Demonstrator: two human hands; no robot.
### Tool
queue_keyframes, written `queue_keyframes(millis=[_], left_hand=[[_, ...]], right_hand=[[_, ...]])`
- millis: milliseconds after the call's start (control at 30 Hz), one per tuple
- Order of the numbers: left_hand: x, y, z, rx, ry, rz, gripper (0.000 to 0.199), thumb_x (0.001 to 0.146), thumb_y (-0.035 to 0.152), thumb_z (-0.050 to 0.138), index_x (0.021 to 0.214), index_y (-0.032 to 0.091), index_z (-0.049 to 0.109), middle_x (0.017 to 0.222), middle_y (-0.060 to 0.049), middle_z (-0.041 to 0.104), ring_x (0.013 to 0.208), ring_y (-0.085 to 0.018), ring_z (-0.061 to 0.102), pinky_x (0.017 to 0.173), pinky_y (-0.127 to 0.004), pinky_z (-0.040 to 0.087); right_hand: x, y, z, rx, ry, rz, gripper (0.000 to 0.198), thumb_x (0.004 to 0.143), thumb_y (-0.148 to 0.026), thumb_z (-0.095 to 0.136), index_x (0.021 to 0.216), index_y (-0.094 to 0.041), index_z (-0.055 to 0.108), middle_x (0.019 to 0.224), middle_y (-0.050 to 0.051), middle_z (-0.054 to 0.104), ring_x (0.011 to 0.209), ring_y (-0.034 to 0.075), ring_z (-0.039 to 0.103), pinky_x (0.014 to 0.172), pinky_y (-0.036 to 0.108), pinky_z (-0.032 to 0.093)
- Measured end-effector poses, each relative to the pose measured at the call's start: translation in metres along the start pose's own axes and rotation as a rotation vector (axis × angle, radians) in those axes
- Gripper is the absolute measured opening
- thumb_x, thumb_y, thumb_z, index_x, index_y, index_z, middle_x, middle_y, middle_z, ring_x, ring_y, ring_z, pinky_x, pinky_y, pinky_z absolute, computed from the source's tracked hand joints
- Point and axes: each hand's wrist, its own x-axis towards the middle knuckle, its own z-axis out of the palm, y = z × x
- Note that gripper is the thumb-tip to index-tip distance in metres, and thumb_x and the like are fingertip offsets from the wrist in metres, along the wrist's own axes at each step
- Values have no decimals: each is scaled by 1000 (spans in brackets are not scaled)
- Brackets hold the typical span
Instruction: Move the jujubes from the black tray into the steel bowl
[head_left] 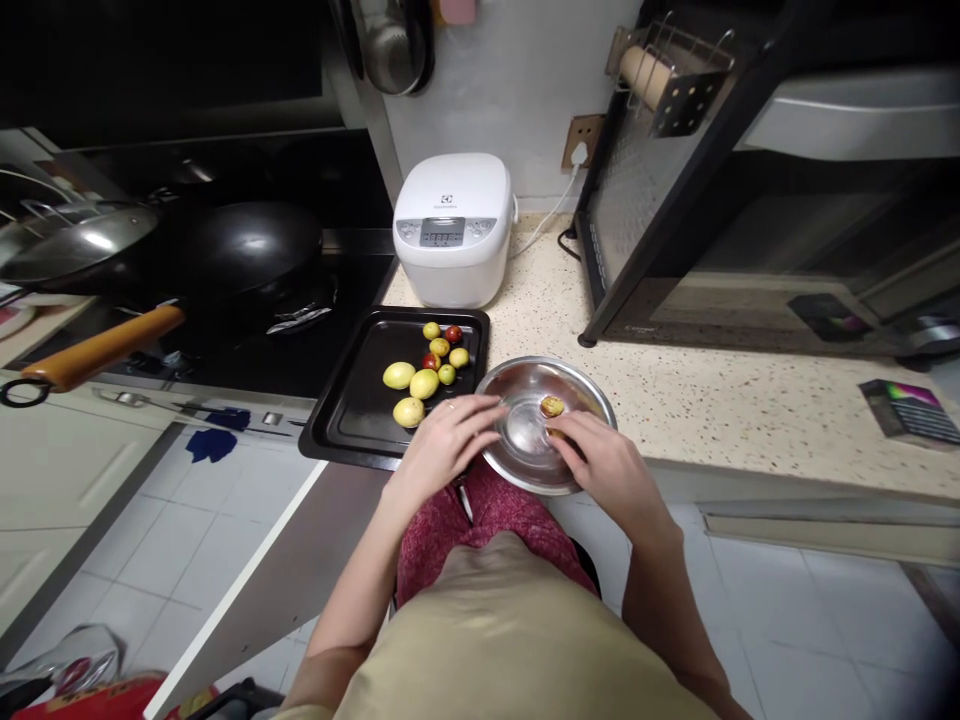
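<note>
A round stainless steel bowl [520, 478] sits at the counter's front edge, with one mottled yellow-brown small fruit [552, 406] inside. Over the bowl, my right hand [611, 470] has its thumb and fingers pinched on another small reddish-brown fruit [555, 432], mostly covered by the fingertips. My left hand [454, 440] reaches over the bowl's left rim, its fingers stretched out and holding nothing. To its left lies a black baking tray [349, 400] bearing several small fruits, among them a yellow oval fruit [409, 412], a dark red fruit [454, 334] and a greenish one [447, 374].
A white rice cooker [452, 240] stands behind the tray, plugged into a wall socket [583, 140]. At left, a black wok [244, 245] sits on the stove. An oven [780, 250] stands at right, near a small dark box [909, 412]. Below the tray, a cabinet door [277, 560] stands out.
</note>
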Motion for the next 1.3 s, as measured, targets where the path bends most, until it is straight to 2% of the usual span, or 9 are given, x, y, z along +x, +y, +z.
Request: queue_keyframes(millis=[100, 233, 333, 533, 733, 900, 1033, 1167, 1300], left_hand=[[3, -23, -11, 174, 39, -144, 34, 107, 28, 51, 139, 23, 60, 145, -11, 62, 133, -27, 60, 111, -45, 50], [17, -53, -14, 402, -69, -280, 39, 101, 21, 61, 140, 18, 58, 144, -14, 62, 131, -31, 59, 108, -47, 50], [29, -64, -10, 510, -161, -318, 40, 97, 20, 66, 136, 14, 60, 135, -16, 65, 123, -33, 61, 103, -47, 50], [40, -69, -1, 615, -217, -321, 20, 98, 15, 60, 117, 15, 64, 117, -13, 70, 111, -33, 62, 94, -45, 48], [37, -71, 3, 586, -213, -293, 26, 96, 8, 54, 119, 16, 62, 113, -12, 71, 108, -32, 62, 91, -44, 48], [35, -67, -2, 388, -6, -286, 21, 98, 12, 55, 116, 18, 61, 113, -11, 68, 104, -29, 61, 93, -44, 50], [43, -43, -5, 141, 114, -190, 19, 99, 21, 61, 118, 21, 59, 117, -9, 67, 109, -27, 61, 99, -44, 50], [58, -15, 12, -35, -61, -81, 19, 99, 18, 62, 118, 21, 59, 116, -8, 67, 109, -25, 63, 98, -41, 52], [70, -7, 37, -4, -221, -56, 17, 95, 12, 64, 111, 18, 60, 111, -9, 66, 108, -26, 63, 96, -40, 54]], right_hand=[[-2, -6, 8, 57, 76, -116, 16, 103, -14, 52, 105, -19, 68, 102, 7, 77, 96, 23, 73, 86, 39, 61], [-4, -15, 14, 83, 133, -189, 16, 102, -12, 53, 104, -18, 68, 99, 7, 77, 93, 21, 73, 86, 38, 62], [-5, -19, 13, 87, 169, -223, 16, 101, -10, 54, 106, -18, 67, 98, 7, 77, 91, 21, 73, 86, 39, 62], [-10, -21, 12, 111, 201, -238, 18, 101, -7, 54, 107, -18, 67, 97, 6, 76, 91, 20, 72, 84, 37, 61], [-19, -16, 19, 148, 185, -230, 10, 101, -18, 62, 107, -17, 69, 100, 7, 77, 96, 21, 72, 88, 39, 61], [-25, -9, 19, 183, 154, -264, 22, 95, -32, 73, 111, -17, 70, 108, 10, 77, 108, 25, 71, 98, 46, 59], [-27, -6, 17, 193, 143, -297, 29, 91, -39, 76, 112, -19, 72, 110, 10, 78, 109, 26, 71, 100, 49, 59], [-26, -7, 17, 186, 151, -300, 25, 93, -37, 74, 111, -19, 73, 107, 10, 78, 107, 26, 71, 97, 49, 60], [-28, -8, 17, 176, 172, -298, 19, 95, -32, 72, 109, -19, 73, 105, 9, 78, 105, 25, 72, 95, 47, 60]])
